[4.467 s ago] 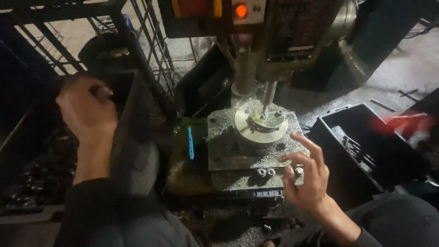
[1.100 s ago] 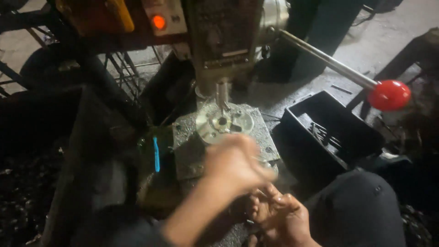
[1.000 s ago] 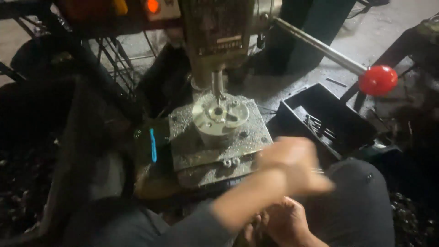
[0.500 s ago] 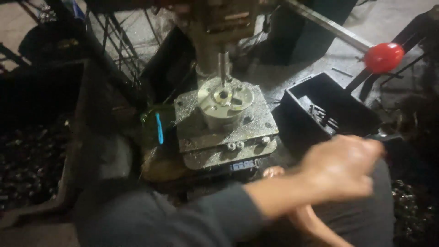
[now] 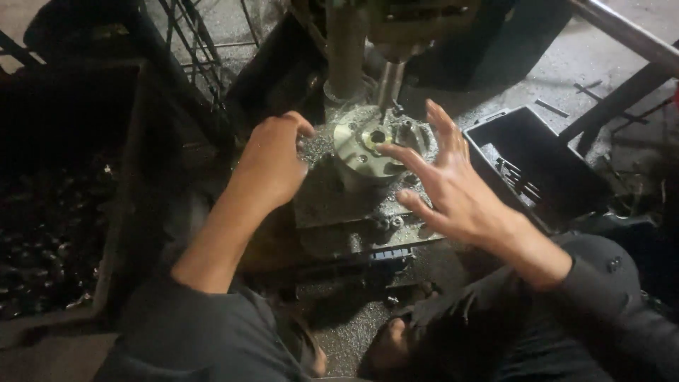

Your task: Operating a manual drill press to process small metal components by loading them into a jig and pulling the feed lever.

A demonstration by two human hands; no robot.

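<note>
Reaching in from both sides, the person brings 2 bare hands toward the round metal disc that sits on the grey fixture block directly under the drill spindle, and the head view is the only one there is to go by. To do this well, I'd judge the fingers should take the disc by its rim from opposite sides, keep clear of the bit above the centre hole, and lift or seat it level so it does not bind on the block, minding the metal chips scattered over the surface. The left hand is loosely curled, fingers bent and not gripping anything; it hovers just beside the disc's left edge, over the block's corner, though whether the fingertips touch the metal is hard to tell in this dim light. The right hand is spread wide, all fingers splayed and empty, its index fingertip lying over the disc near the centre hole, the palm off to the right of the block. Just to the right stands a black plastic bin with a few small parts inside, and a dark crate of scrap sits well to the left.
</note>
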